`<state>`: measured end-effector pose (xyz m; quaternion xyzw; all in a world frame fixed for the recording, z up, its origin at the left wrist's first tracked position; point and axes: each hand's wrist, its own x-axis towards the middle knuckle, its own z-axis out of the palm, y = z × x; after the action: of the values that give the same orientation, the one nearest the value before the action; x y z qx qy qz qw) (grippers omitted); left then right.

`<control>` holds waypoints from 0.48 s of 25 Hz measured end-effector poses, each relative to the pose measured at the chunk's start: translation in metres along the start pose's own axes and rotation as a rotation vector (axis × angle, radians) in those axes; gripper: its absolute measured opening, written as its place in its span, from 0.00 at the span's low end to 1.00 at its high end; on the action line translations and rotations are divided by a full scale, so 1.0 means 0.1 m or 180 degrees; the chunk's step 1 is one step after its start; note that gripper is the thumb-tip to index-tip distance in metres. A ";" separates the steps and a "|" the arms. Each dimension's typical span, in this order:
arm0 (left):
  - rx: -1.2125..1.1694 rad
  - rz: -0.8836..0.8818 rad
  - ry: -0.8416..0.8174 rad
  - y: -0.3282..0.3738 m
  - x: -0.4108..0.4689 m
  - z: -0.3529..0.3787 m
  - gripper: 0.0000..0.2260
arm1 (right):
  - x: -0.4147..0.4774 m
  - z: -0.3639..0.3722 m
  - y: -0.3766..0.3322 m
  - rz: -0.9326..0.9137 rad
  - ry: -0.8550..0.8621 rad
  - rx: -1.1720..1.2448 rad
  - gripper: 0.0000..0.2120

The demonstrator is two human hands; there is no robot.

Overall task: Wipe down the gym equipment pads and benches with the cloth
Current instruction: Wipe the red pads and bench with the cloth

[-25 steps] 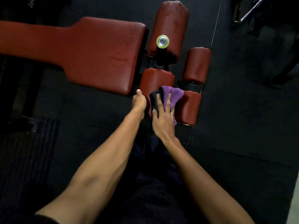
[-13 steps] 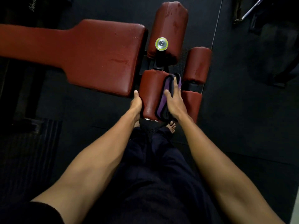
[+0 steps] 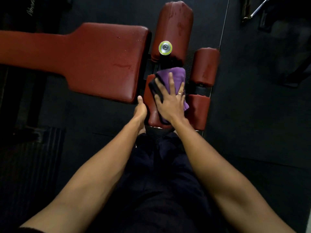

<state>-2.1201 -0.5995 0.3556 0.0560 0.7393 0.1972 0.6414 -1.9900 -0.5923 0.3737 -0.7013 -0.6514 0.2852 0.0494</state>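
A purple and black cloth (image 3: 175,76) lies over the top of the near red roller pad (image 3: 151,115) of a gym bench. My right hand (image 3: 170,100) presses flat on the cloth with its fingers spread. My left hand (image 3: 140,109) grips the left side of the same roller pad, thumb up along its edge; its fingers are hidden behind the pad. The long red bench pad (image 3: 101,61) stretches to the left. Three more red roller pads stand around: one far (image 3: 175,27), one at the right (image 3: 205,66), one at the near right (image 3: 198,111).
A silver and yellow-green knob (image 3: 165,47) sticks up between the far and near rollers. Dark rubber flooring (image 3: 252,115) surrounds the bench. Metal equipment parts (image 3: 255,10) lie at the top right. My dark trousers (image 3: 161,182) fill the lower middle.
My right hand has swept the cloth from the right side of the near roller up onto its top, now flat with fingers spread. My left hand stays on the roller's left side.
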 end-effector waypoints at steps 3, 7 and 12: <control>-0.0128 -0.0079 -0.0106 0.05 -0.03 0.00 0.30 | 0.05 -0.06 0.06 0.0515 0.0019 0.0790 0.31; -0.0266 -0.0077 0.0091 -0.05 0.18 0.15 0.36 | -0.49 0.12 0.03 0.0738 0.0059 0.1087 0.30; -0.0304 -0.0068 0.0142 -0.04 0.03 0.16 0.31 | -0.89 0.36 -0.22 0.0126 0.0057 0.0111 0.31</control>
<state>-2.1045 -0.5990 0.3494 0.0130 0.7437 0.2267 0.6287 -2.0252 -0.6838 0.3834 -0.7157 -0.6318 0.2912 0.0619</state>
